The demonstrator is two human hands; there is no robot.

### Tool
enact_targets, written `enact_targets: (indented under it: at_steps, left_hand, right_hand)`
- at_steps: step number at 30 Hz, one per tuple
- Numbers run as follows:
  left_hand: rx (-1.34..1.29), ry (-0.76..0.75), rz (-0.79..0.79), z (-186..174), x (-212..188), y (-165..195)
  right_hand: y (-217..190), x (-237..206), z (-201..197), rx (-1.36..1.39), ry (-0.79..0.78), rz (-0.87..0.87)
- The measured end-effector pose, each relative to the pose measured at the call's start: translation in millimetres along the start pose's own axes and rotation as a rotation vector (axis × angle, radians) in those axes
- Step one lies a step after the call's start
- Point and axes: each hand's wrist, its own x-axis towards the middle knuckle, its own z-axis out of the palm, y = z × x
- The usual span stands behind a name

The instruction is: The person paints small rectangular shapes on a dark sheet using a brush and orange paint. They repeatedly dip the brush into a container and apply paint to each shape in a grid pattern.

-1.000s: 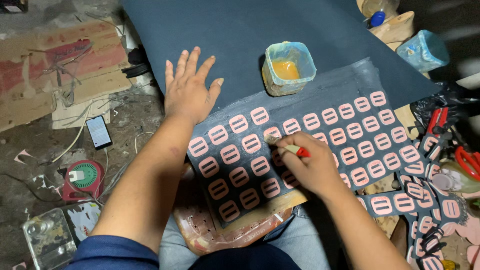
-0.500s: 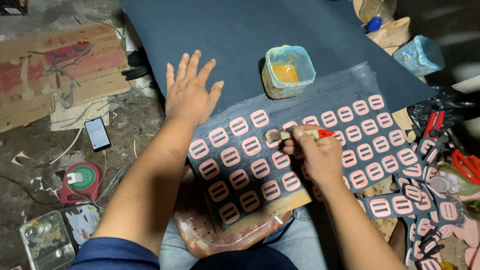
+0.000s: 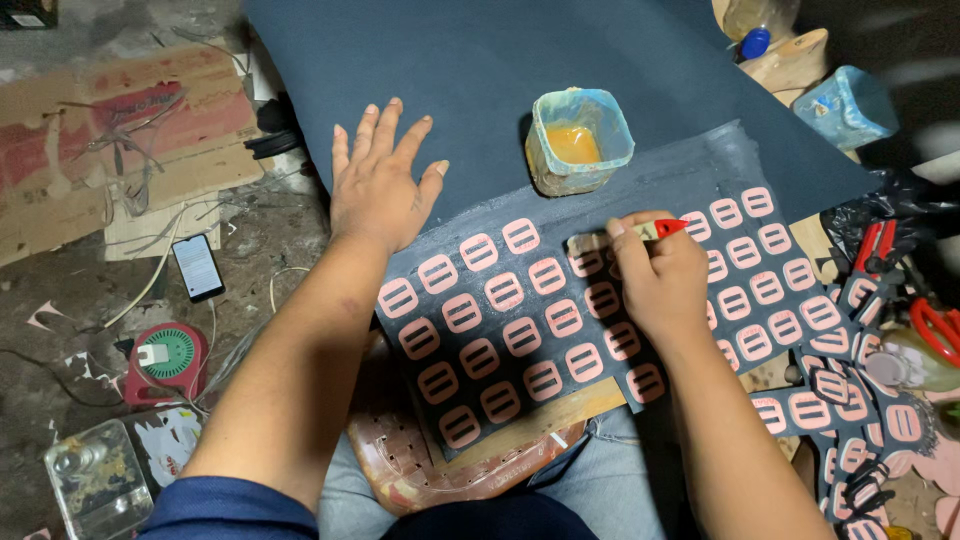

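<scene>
A large dark blue sheet (image 3: 520,70) spreads across the top of the view, its near part lying over the person's lap. On it lies a smaller dark panel (image 3: 600,310) covered with rows of pink rounded-rectangle pieces (image 3: 524,336), which rests on a worn reddish board (image 3: 420,470) at the knees. The left hand (image 3: 378,185) lies flat and fully open on the blue sheet just beyond the panel's far left corner, fingers spread, holding nothing. The right hand (image 3: 655,275) is over the panel's middle rows, its grip closed around a small brush with a red handle (image 3: 650,230); the pale bristle end points left and touches the panel near a pink piece. A square plastic tub of yellow glue (image 3: 579,140) stands on the sheet just beyond the brush. A loose heap of cut patches (image 3: 850,400) lies to the right, with red-handled scissors (image 3: 935,325) beside it. On the floor at left lie a phone (image 3: 197,266) and a small red fan (image 3: 166,358).
</scene>
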Motion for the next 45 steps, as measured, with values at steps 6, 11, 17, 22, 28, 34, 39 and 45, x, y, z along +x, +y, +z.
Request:
enact_targets:
  at_steps: [6,11,17,22,28,34,39,45]
  left_hand:
    - [-0.003,0.002,-0.001,-0.7,-1.6,0.6]
    - [-0.015,0.011,0.009,-0.4,-0.8,0.7]
    - [-0.007,0.017,0.005,-0.5,-1.2,0.8]
    - [0.004,0.034,0.011,-1.9,-0.1,2.1]
    - [0.01,0.017,0.009,0.2,-0.3,-1.1]
    - [-0.004,0.02,0.004,-0.1,-0.9,0.8]
    - [0.001,0.014,-0.001,-2.2,-1.1,3.0]
    - [0.011,0.009,-0.008,-2.7,0.8,3.0]
  right_hand:
    - [3.4,-4.9,-1.7,-0.074,-0.106,-0.019]
    - [-2.4,6.4,-20.2,-0.05,-0.162,0.197]
    - [-22.3,66.8,-30.5,-0.008,0.099,-0.5]
    - [-28.1,122.3,6.2,-0.269,-0.052,-0.424]
    - [-18.3,115.3,-11.8,0.083,0.051,-0.439]
    - [-2.3,53.8,-56.0,0.481,-0.109,0.288]
    - [22.1,22.3,-30.8,0.292,-0.204,0.3]
    - [26.5,17.2,-14.6,0.051,-0.082,-0.008]
